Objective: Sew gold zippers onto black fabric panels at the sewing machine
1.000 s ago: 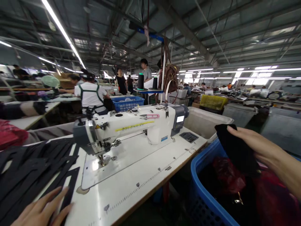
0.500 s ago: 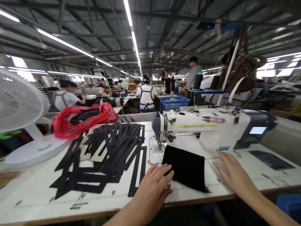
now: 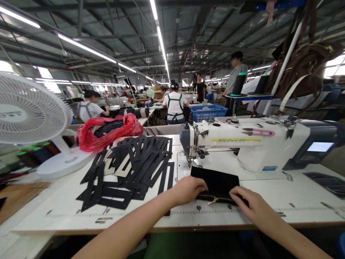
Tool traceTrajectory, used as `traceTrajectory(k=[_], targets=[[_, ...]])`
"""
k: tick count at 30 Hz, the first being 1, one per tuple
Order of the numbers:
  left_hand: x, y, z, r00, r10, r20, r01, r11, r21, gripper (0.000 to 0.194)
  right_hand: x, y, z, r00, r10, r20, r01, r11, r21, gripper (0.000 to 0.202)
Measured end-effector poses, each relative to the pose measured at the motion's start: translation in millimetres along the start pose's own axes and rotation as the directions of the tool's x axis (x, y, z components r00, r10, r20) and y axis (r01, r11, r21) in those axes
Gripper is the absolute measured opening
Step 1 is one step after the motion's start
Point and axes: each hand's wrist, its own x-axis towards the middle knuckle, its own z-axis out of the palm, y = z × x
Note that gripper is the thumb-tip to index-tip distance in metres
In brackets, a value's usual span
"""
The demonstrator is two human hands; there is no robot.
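A black fabric piece point(image 3: 215, 180) lies on the white sewing table just in front of the sewing machine point(image 3: 250, 147). Along its near edge runs a zipper with a gold pull point(image 3: 213, 201). My left hand point(image 3: 190, 189) pinches the piece at its left side, close to the needle area. At the right side my right hand point(image 3: 244, 201) grips the edge with thumb and fingers together. Left of my hands, many flat black frame-shaped pieces point(image 3: 129, 169) lie in a loose heap, a few beige ones among them.
A white fan point(image 3: 58, 151) stands at the left beside a red plastic bag point(image 3: 107, 131). Black thread cones point(image 3: 239, 84) stand behind the machine. Pink snips point(image 3: 258, 132) lie on its arm. Farther back are a blue basket point(image 3: 206, 113) and several people.
Both hands have closed on the black piece. My right hand has moved left to its edge, and the zipper now shows along the near side. The view has shifted slightly.
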Motion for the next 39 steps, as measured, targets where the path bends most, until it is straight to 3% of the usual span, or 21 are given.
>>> traceTrajectory(k=[7,10,13,16,21,24,29,32,35,37,39], targets=[[15.1,30.7,-13.9,0.996,-0.015,0.086,0.041,0.948,-0.317,0.018,22.0,-26.4,-39.7,0.998,-0.049,-0.025,0.051,0.997,0.058,0.026],[17.0,38.9,-21.7,0.998,-0.040,0.043,0.052,0.934,-0.353,0.022,30.4,-32.8,-55.5,0.997,0.039,-0.072,-0.030,0.991,0.127,0.024],[10.1,49.3,-31.0,0.993,-0.073,-0.096,0.028,0.911,-0.411,0.017,33.0,-36.0,-65.0,0.992,0.080,-0.093,-0.063,0.983,0.173,0.024],[-1.1,59.9,-36.4,0.966,-0.057,-0.254,-0.032,0.943,-0.332,0.019,31.5,-38.9,-66.2,0.986,0.117,-0.116,-0.089,0.970,0.225,0.028],[-10.8,67.5,-35.6,0.963,-0.024,-0.268,-0.037,0.975,-0.219,0.024,31.0,-44.6,-64.2,0.980,0.148,-0.134,-0.106,0.954,0.279,0.031],[-10.1,70.0,-33.2,0.937,0.053,-0.347,-0.096,0.990,-0.107,0.036,31.8,-49.8,-64.9,0.961,0.187,-0.206,-0.117,0.942,0.314,0.034],[-6.8,74.3,-26.2,0.874,0.196,-0.444,-0.189,0.980,0.060,0.019,26.2,-60.9,-58.6,0.960,0.253,-0.123,-0.164,0.858,0.487,0.038],[-7.4,74.7,-26.9,0.873,0.218,-0.436,-0.233,0.972,0.019,0.014,17.8,-60.1,-53.1,0.944,0.328,-0.033,-0.228,0.722,0.654,0.043],[-9.1,72.6,-32.4,0.868,0.130,-0.479,-0.228,0.962,-0.152,0.016,6.7,-52.8,-51.5,0.923,0.382,0.037,-0.274,0.588,0.761,0.057],[-9.4,70.9,-35.5,0.859,0.059,-0.509,-0.209,0.947,-0.244,0.017,-1.2,-50.4,-53.1,0.945,0.324,0.051,-0.256,0.631,0.732,0.057],[-8.9,70.3,-36.1,0.860,0.023,-0.509,-0.192,0.940,-0.282,0.016,-7.7,-52.7,-56.4,0.964,0.263,0.025,-0.217,0.735,0.643,0.047]])
